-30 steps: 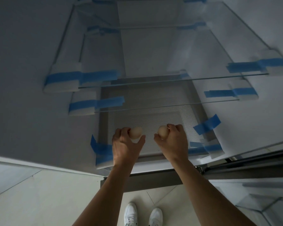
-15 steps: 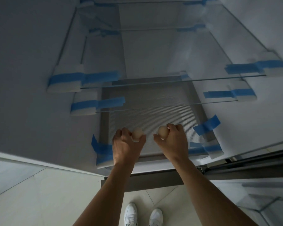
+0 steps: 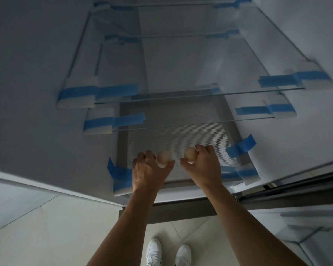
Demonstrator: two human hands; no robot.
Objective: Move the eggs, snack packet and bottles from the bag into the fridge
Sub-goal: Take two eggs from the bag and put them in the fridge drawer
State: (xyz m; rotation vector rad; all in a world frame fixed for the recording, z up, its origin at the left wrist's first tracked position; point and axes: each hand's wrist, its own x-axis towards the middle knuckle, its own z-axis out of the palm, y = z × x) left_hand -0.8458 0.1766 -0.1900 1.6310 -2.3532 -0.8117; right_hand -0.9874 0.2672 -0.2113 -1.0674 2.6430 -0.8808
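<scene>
I look down into an open, unlit fridge. My left hand (image 3: 149, 172) grips a pale beige egg (image 3: 163, 158) between thumb and fingers. My right hand (image 3: 204, 166) grips a second egg (image 3: 190, 154) the same way. Both eggs hang side by side, a small gap between them, just above the front part of the ribbed grey bottom shelf (image 3: 177, 135). The bag, the snack packet and the bottles are out of sight.
Glass shelves (image 3: 190, 96) lie above the bottom shelf, held by white foam blocks and blue tape (image 3: 115, 91) on both side walls. The lower glass shelf edge (image 3: 181, 124) is just beyond my fingers. My white shoes (image 3: 167, 254) stand on pale floor tiles below.
Both hands have stayed over the bottom shelf with the eggs; they have shifted only slightly, and the view has tilted a little.
</scene>
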